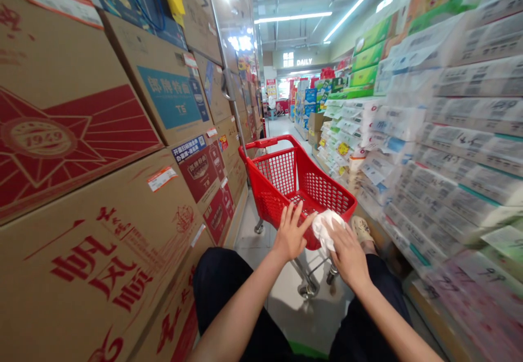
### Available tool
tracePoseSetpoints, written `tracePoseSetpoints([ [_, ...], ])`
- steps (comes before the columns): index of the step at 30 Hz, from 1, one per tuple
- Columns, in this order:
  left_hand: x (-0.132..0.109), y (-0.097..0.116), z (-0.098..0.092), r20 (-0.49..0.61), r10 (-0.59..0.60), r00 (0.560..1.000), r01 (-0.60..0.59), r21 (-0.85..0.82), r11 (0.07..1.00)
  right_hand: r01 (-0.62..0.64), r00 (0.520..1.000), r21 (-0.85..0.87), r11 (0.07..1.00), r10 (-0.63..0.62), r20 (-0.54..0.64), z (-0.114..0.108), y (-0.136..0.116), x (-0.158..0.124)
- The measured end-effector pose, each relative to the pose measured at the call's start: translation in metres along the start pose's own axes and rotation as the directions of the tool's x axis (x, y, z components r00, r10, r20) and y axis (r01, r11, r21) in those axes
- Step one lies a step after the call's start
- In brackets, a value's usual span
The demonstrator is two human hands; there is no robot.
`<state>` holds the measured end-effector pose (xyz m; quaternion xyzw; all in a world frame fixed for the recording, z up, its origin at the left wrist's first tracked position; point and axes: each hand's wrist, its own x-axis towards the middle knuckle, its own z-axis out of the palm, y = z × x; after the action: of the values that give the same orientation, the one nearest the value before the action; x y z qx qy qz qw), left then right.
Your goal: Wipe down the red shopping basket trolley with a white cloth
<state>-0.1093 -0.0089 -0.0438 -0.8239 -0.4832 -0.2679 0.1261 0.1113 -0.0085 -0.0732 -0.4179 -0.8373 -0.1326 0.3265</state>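
A red plastic shopping cart with perforated basket walls stands in front of me, between my knees. At its near end, my right hand presses a crumpled white cloth against the rim; whether it is fabric or paper I cannot tell. My left hand rests on the near rim to the left of the cloth, fingers spread and nothing in them. The basket's visible floor holds no goods. Metal legs and a caster wheel show beneath it, and the cart's red handle is at the far end.
Stacked cardboard cartons form a wall close on my left. Packs of paper goods are piled high on the right, somewhat blurred. A tiled aisle leads away beyond the cart toward more shelves. My shoe is beside the cart's right side.
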Motion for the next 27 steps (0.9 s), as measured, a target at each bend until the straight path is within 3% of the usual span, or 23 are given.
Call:
tracePoseSetpoints([
  [3, 0.001, -0.001, -0.004, 0.002, 0.011, 1.0, -0.011, 0.017, 1.0, 0.046, 0.998, 0.004, 0.999, -0.046, 0.029, -0.004, -0.003, -0.005],
  [7, 0.003, -0.017, -0.014, 0.038, 0.027, 0.999, -0.029, 0.037, 0.999, 0.086, 0.996, -0.026, 0.996, -0.085, 0.033, -0.008, 0.025, -0.015],
  [10, 0.01, -0.025, -0.013, 0.06, 0.019, 0.998, -0.023, 0.053, 0.998, 0.028, 0.999, -0.053, 0.998, -0.029, -0.023, -0.007, 0.043, -0.024],
  [14, 0.02, -0.017, -0.003, 0.078, -0.016, 0.997, 0.01, 0.071, 0.997, -0.045, 0.997, -0.062, 0.997, 0.041, -0.059, -0.006, 0.034, -0.023],
  [20, 0.026, -0.01, -0.004, 0.107, 0.015, 0.994, -0.018, 0.024, 1.0, -0.027, 1.0, -0.067, 0.997, 0.028, 0.015, -0.01, 0.007, 0.002],
  [24, 0.027, -0.021, -0.008, 0.123, 0.021, 0.992, -0.021, -0.001, 1.0, 0.031, 0.999, -0.084, 0.996, -0.03, 0.024, -0.014, 0.023, 0.001],
  [27, 0.027, -0.023, -0.006, 0.076, -0.051, 0.996, 0.049, 0.033, 0.998, 0.05, 0.999, -0.107, 0.993, -0.05, -0.002, -0.017, 0.037, -0.008],
])
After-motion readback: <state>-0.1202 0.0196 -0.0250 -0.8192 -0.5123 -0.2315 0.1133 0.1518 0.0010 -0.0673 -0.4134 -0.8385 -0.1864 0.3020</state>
